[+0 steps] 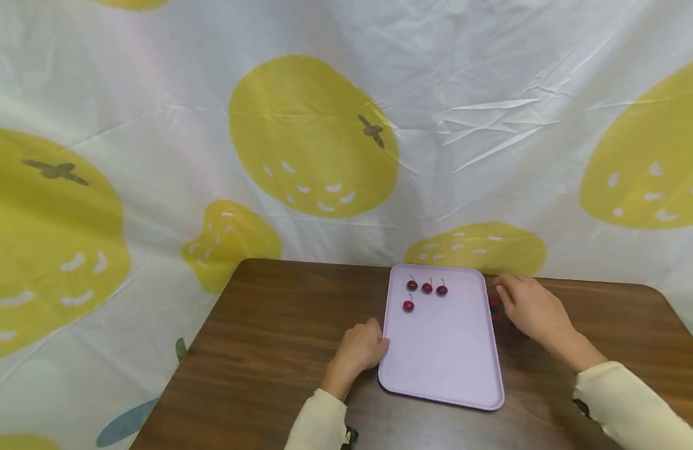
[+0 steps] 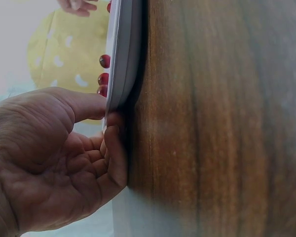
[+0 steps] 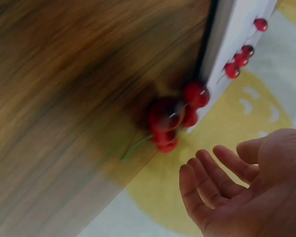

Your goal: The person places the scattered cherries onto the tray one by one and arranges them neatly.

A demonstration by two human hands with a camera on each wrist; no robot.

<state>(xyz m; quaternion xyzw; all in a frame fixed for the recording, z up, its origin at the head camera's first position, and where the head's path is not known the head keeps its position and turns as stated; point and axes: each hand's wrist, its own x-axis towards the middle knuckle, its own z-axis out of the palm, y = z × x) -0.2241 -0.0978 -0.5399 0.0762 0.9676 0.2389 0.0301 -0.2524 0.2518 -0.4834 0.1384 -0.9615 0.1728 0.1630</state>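
Note:
A pale lilac tray (image 1: 442, 369) lies lengthwise on the table. Near its far end three dark red cherries (image 1: 427, 288) with stems form a row, and a single cherry (image 1: 408, 306) sits just nearer, below the row's left end. My left hand (image 1: 356, 347) grips the tray's left edge, thumb over the rim (image 2: 119, 64) and fingers curled at its underside. Past the tray's right edge, a cluster of loose cherries (image 3: 166, 116) rests on the wood, partly hidden by my right hand (image 1: 535, 309) in the head view. In the right wrist view that hand's fingers are loosely bent and hold nothing.
The brown wooden table (image 1: 279, 319) reaches back to a white cloth (image 1: 465, 75) printed with yellow fruit, which hangs right behind its far edge. The tray's far end lies close to that edge.

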